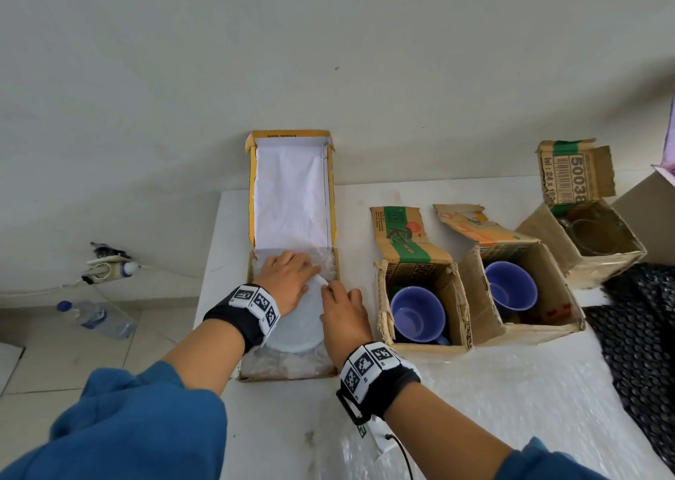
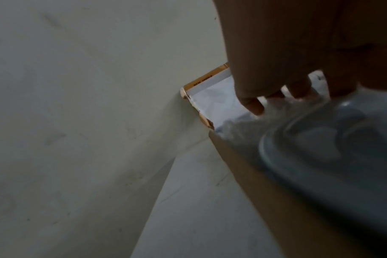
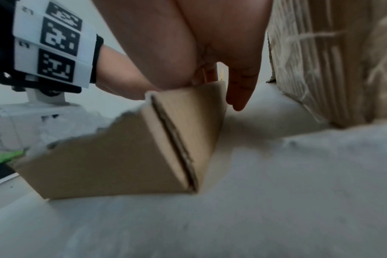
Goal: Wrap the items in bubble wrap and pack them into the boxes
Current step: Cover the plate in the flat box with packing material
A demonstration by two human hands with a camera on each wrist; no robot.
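A white plate (image 1: 299,329) (image 2: 331,139) lies on clear bubble wrap (image 1: 288,362) (image 2: 239,131) inside a flat cardboard box (image 1: 292,376) (image 3: 121,157). The box's yellow-edged lid (image 1: 292,187), lined with white paper, stands open against the wall. My left hand (image 1: 288,278) lies flat on the plate's far part, and its straight fingers (image 2: 252,104) reach down to the wrap beyond the rim. My right hand (image 1: 343,308) (image 3: 239,87) sits at the plate's right rim by the box wall. Its fingertips touch the rim, and its little finger hangs outside the wall.
To the right stand two open cardboard boxes, each holding a purple mug (image 1: 418,313) (image 1: 511,289), and a third box with a glass item (image 1: 599,236). Black bubble wrap (image 1: 643,333) lies far right, a clear sheet (image 1: 511,406) near me. A bottle (image 1: 98,319) lies on the floor left.
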